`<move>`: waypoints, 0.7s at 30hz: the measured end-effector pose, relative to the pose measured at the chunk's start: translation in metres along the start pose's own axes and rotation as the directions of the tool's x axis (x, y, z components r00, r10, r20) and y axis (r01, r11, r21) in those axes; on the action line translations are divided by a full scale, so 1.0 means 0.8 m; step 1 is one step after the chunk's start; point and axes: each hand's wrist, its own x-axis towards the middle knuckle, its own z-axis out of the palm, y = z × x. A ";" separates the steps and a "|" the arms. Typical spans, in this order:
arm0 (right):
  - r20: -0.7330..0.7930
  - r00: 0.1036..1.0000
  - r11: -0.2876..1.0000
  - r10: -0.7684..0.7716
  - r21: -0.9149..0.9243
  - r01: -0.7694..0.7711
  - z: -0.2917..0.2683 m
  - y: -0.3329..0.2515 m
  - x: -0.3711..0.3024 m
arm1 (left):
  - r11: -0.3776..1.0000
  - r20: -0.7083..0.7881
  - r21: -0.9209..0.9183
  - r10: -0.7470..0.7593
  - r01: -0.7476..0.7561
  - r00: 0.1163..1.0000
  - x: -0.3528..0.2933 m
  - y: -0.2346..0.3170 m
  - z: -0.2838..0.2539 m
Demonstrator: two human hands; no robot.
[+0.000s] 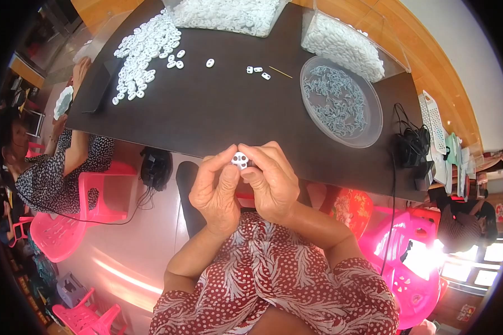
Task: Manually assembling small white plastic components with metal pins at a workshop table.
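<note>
Just beyond the table's near edge on my side, both hands are brought together in front of my chest. Between the fingertips is a small white plastic part (240, 161) with several dark holes in its face. My left hand (217, 192) pinches it from the left with thumb and fingers. From the other side, my right hand (273, 181) closes on it too, its thumb against the lower right. The part's back and lower edge are hidden by the fingers, so I cannot tell whether it is one piece or two pressed together.
Loose white two-holed pieces (145, 53) are heaped at the far left of the dark table (201, 111). Clear bins (341, 47) of white parts stand behind a round tray (374, 131) of small grey pieces. A thin yellowish stick (280, 72) lies mid-table. Another person (44, 173) sits left.
</note>
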 end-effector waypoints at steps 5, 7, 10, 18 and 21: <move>-0.005 1.000 1.000 0.007 -0.001 -0.007 0.001 0.000 -0.001 | 1.000 -0.002 -0.003 -0.007 0.007 1.000 -0.001 -0.002 -0.001; -0.003 1.000 1.000 0.007 -0.005 -0.007 0.001 -0.002 0.000 | 1.000 -0.002 -0.005 -0.011 0.011 1.000 -0.001 -0.001 -0.002; 0.022 1.000 1.000 -0.010 -0.001 0.010 -0.004 -0.005 0.004 | 1.000 -0.001 0.006 -0.008 0.008 1.000 -0.001 0.003 -0.001; 0.038 0.960 0.952 0.278 0.119 -0.280 -0.013 -0.017 0.013 | 0.997 -0.014 0.048 -0.062 0.062 0.998 -0.002 0.008 0.001; 0.022 0.939 0.931 0.344 0.126 -0.344 -0.010 -0.015 0.010 | 0.992 -0.034 0.112 -0.052 0.056 0.998 -0.002 0.004 0.002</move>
